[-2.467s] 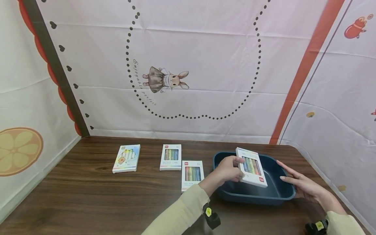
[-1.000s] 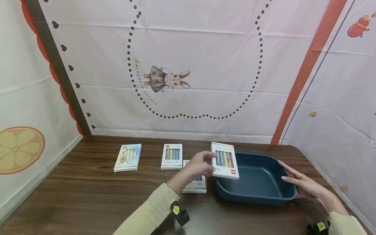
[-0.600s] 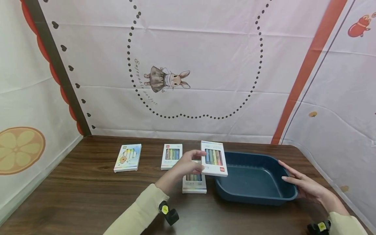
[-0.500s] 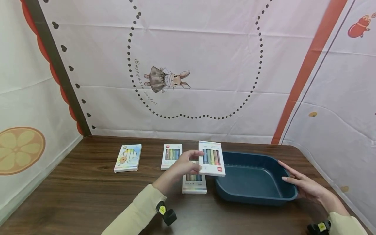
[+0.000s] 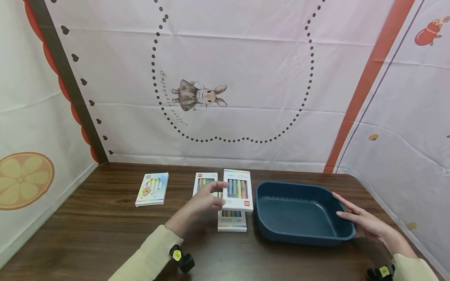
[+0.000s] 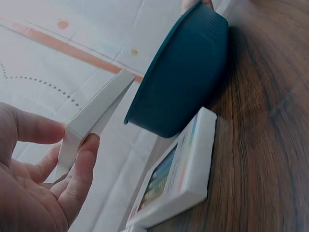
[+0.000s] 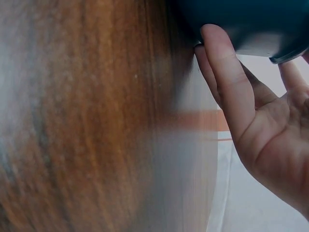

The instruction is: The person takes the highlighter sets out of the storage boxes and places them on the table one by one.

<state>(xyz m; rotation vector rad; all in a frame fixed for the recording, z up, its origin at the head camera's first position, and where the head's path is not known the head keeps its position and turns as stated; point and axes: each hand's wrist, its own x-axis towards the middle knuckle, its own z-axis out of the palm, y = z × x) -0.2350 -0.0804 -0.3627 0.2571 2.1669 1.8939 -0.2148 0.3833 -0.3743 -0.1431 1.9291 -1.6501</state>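
My left hand (image 5: 200,203) pinches a white crayon box (image 5: 245,199) by its left edge, thumb on one side and fingertips on the other. Coloured sticks show through its window. In the left wrist view this held box (image 6: 101,104) is tilted, up off the table. Below it a similar box (image 5: 232,224) lies flat, its upper part covered in the head view. Another box (image 5: 206,175) lies behind my left hand, partly hidden by it. My right hand (image 5: 365,222) holds the right end of a dark blue plastic tub (image 5: 299,236), fingers at its rim and outer wall (image 7: 256,29).
A box with a yellow and blue picture (image 5: 152,189) lies farther left on the brown wooden table (image 5: 88,234). Printed white cloth (image 5: 246,78) stands behind the table and along both sides. The tub's inside shows only its bare floor.
My left hand has carried the crayon box leftward from over the tub to above the flat-lying box. My right hand and the tub have stayed in place.
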